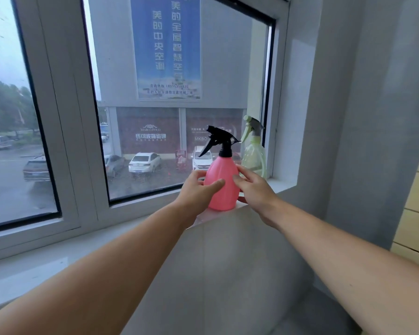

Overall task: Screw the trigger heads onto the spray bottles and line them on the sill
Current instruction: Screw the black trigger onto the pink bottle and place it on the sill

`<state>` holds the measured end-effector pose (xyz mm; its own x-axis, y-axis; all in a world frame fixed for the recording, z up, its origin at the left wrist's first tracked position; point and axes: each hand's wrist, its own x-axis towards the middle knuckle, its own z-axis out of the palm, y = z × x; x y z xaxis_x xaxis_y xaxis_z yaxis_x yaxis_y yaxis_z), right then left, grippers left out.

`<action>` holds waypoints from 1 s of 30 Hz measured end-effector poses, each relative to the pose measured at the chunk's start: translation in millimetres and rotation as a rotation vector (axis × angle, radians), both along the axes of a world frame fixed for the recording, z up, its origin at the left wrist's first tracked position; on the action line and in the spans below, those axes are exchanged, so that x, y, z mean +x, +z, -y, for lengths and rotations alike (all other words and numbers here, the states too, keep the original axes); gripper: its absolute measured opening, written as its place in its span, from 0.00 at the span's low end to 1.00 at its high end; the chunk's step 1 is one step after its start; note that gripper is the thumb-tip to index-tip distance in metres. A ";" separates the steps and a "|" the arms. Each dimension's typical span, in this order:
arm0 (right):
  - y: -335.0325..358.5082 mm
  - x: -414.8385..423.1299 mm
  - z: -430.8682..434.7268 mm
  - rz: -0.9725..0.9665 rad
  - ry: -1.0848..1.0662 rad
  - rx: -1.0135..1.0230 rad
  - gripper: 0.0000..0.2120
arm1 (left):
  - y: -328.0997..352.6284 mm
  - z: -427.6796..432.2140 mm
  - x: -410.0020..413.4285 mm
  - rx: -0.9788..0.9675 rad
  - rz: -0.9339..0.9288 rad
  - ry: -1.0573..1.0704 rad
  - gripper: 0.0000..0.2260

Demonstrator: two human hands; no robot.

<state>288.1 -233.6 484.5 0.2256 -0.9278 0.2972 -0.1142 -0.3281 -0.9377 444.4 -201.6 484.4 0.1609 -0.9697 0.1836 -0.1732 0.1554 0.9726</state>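
Pink spray bottle [221, 189] upright on sill [279, 184], nozzle [211, 129] pointing left

The right hand [254, 192] hides most of the handle [242, 200] of the pink bottle [221, 189] and the lower left of the green bottle [253, 153]; its own outer fingers are out of sight. The far fingers of the left hand [196, 189] lie behind the pink bottle. Both forearms [107, 274] run off the near edge.

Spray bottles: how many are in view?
2. The pink bottle stands on the sill between the left hand and right hand; the green bottle stands beyond it, in the far corner. Others may be offscreen.
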 end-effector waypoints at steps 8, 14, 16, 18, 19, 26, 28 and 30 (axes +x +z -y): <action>-2.3 3.7 12.7 -0.065 -0.069 -0.020 0.18 | -5.5 9.0 -1.7 -0.044 0.010 0.079 0.21; -5.8 2.5 18.2 -0.097 -0.114 -0.034 0.18 | -6.3 11.5 -5.7 -0.070 0.034 0.088 0.22; -6.0 1.7 18.3 -0.095 -0.113 -0.038 0.18 | -6.9 13.0 -5.1 -0.071 0.038 0.084 0.21; -6.2 1.0 18.7 -0.096 -0.116 -0.042 0.19 | -7.5 13.8 -4.9 -0.071 0.041 0.084 0.20; -6.2 1.0 18.8 -0.099 -0.118 -0.041 0.19 | -7.7 14.5 -5.1 -0.072 0.050 0.086 0.20; -5.8 -1.9 10.0 -0.132 -0.146 -0.034 0.26 | -6.4 7.6 -8.5 -0.069 0.140 0.151 0.38; -7.6 -8.1 6.9 -0.129 -0.171 -0.032 0.26 | -5.1 0.3 -8.6 -0.066 0.149 0.162 0.40; -10.3 -17.8 -0.5 -0.131 -0.194 -0.033 0.25 | -3.1 -9.3 -9.8 -0.072 0.150 0.177 0.39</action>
